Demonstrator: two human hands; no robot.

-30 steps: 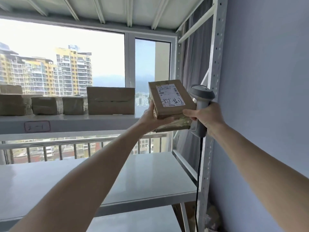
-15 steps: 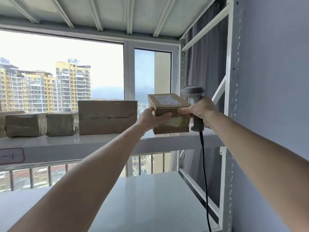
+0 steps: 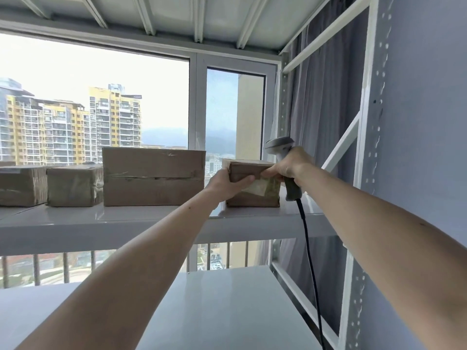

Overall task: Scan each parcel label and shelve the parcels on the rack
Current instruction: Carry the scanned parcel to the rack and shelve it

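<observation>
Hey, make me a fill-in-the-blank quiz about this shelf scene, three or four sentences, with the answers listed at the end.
1. The small parcel sits on the upper shelf to the ____ of the large box.
2. The right hand grips a grey barcode ____ while its fingertips touch the small parcel.
3. Counting the small parcel, ____ parcels show fully on the upper shelf.
4. A black ____ hangs down from the handle.

Missing words: right; scanner; four; cable

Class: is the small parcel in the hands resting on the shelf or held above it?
Resting: the small parcel sits flat on the shelf.
</observation>
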